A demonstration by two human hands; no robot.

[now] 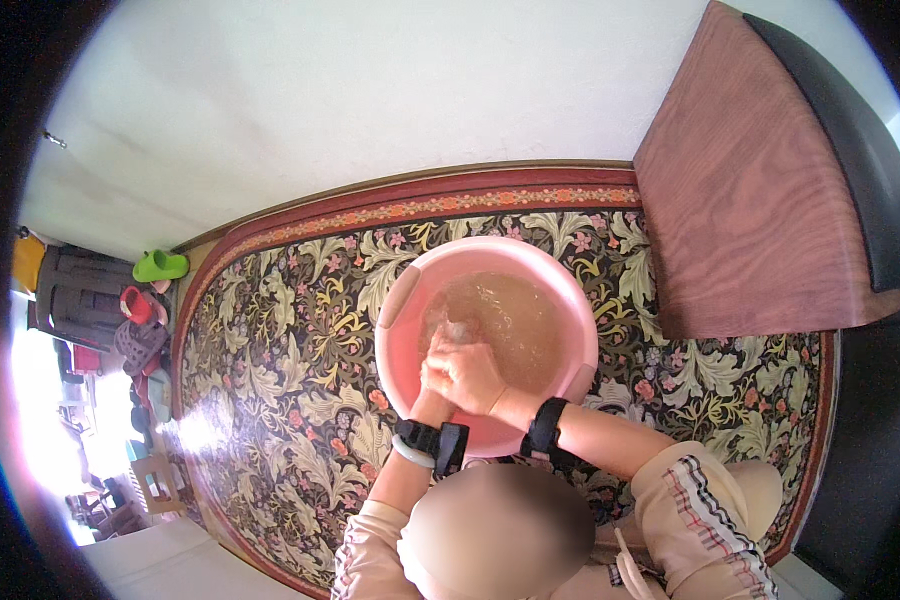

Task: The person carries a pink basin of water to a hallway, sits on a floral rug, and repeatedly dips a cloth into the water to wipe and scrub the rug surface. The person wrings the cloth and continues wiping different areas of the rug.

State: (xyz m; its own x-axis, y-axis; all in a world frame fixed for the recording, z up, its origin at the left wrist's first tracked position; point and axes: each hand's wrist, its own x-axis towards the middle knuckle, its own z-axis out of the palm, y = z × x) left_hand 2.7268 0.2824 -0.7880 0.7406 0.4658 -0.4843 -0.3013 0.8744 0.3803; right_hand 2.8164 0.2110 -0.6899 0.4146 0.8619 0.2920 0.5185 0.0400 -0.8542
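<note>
A round pink plastic basin (487, 245) sits on the floor right in front of me, holding cloudy brownish water (529, 322). Both my hands are together inside it, left of the middle. My right hand (465, 375) is bent over my left hand (441, 337), covering most of it. A small pale, wet-looking patch (459, 331) shows just beyond the fingers; blur leaves it unclear whether this is an object or splashed water. Whatever lies between the palms is hidden. Each wrist wears a black strap (546, 427), and a pale bangle (412, 452) circles the left one.
Patterned floral carpet (292, 375) surrounds the basin, with a white wall (390, 90) behind it. A wood-grain piece of furniture (750, 195) stands at right. Far left are a green clog (161, 265), other footwear and a yellowish plastic stool (157, 484).
</note>
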